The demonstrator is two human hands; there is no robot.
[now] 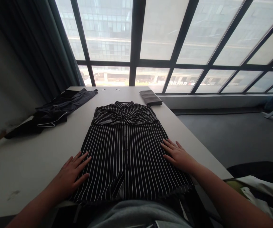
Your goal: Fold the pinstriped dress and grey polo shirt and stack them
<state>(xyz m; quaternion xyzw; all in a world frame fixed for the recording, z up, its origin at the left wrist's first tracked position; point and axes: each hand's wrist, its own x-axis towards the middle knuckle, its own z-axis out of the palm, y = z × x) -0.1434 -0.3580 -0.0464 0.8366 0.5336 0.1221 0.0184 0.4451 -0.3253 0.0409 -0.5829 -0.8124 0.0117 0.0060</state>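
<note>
Hands [73, 173] [179, 155] rest on striped shirt [138, 152] (hem [148, 196] dim, perhaps frayed).

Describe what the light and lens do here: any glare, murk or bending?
All in the head view: glare washes out the windows, leaving the building outside hazy; the curtain sinks into shadow; the window frames lean and fan out, perhaps from a wide lens; the striped garment keeps clear contrast; the left hand and right hand look dim, without obvious motion blur.
</note>
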